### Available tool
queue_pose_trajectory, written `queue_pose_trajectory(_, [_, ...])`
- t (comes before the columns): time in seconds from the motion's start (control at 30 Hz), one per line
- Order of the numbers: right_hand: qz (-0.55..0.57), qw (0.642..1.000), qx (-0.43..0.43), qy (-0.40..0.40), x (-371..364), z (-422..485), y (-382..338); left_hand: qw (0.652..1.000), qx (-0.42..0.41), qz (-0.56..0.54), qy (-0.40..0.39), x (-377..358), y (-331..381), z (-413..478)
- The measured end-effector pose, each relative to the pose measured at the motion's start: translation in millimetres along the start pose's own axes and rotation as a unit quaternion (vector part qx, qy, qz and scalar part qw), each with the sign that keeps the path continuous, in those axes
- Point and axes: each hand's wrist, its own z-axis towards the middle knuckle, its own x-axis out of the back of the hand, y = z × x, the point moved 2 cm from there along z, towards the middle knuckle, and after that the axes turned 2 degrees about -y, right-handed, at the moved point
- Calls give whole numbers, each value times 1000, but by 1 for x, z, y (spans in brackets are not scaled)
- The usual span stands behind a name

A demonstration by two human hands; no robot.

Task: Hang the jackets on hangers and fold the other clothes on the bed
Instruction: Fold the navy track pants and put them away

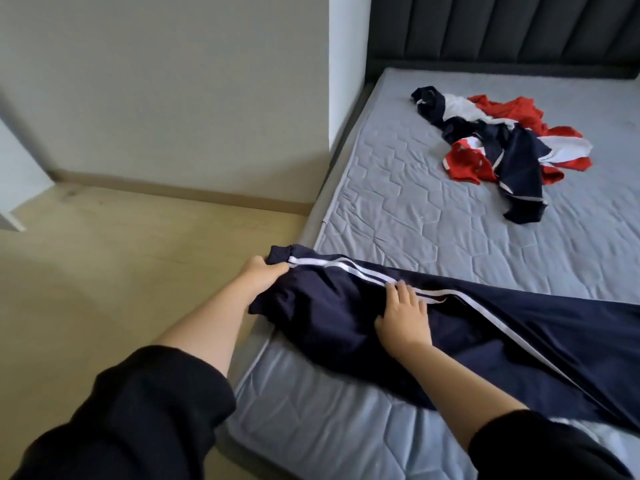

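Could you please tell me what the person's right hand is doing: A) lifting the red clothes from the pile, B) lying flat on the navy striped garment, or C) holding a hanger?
B: the right hand lies with its fingers straight on the navy striped garment spread on the bed.

Plain off-white painted wall (156, 81) on the left. It meets a brighter white wall corner (348, 64) that juts out just beside the bed. Light wood-look floor (121, 271), with a beige skirting board (190, 190) along the wall base. White furniture leg (10, 202) at the far left edge, rest cut off. Bed (415, 220) has a bare pale grey quilted mattress, a grey fabric frame (337, 161) and a dark grey vertically channelled padded headboard (502, 26). Soft, even light, with faint shadows on the floor.
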Motion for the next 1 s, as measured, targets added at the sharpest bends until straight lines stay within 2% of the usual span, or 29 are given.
queue_pose_trajectory(0.1, [56,998,21,-35,-6,2,-33,997,-19,68,-32,31,-15,9])
queue_pose_trajectory(0.17, [77,996,31,-34,-9,5,-52,997,-33,60,-23,41,-21,16])
queue_pose_trajectory(0.3, [136,986,91,-33,-9,2,-81,995,-56,48,60,59,-23,33])
queue_pose_trajectory(0.43, [128,985,106,-48,-12,-11,-81,966,-80,172,173,53,-28,32])
queue_pose_trajectory(0.5, [135,985,90,-55,-12,-17,-68,957,-91,203,185,26,-26,22])
queue_pose_trajectory(0.57, [154,984,76,-53,-9,-22,-52,935,-127,277,183,-9,-20,5])
queue_pose_trajectory(0.67, [146,988,45,-14,-2,-26,-21,920,-206,309,125,-71,-6,-30])
queue_pose_trajectory(0.77, [142,989,-33,3,0,-37,28,920,-271,281,-15,-140,4,-63])
queue_pose_trajectory(0.87, [164,983,-77,0,-2,-64,87,893,-275,317,-162,-200,13,-90])
queue_pose_trajectory(1.0, [189,979,-67,40,-10,-90,141,842,-333,393,-163,-262,12,-118])
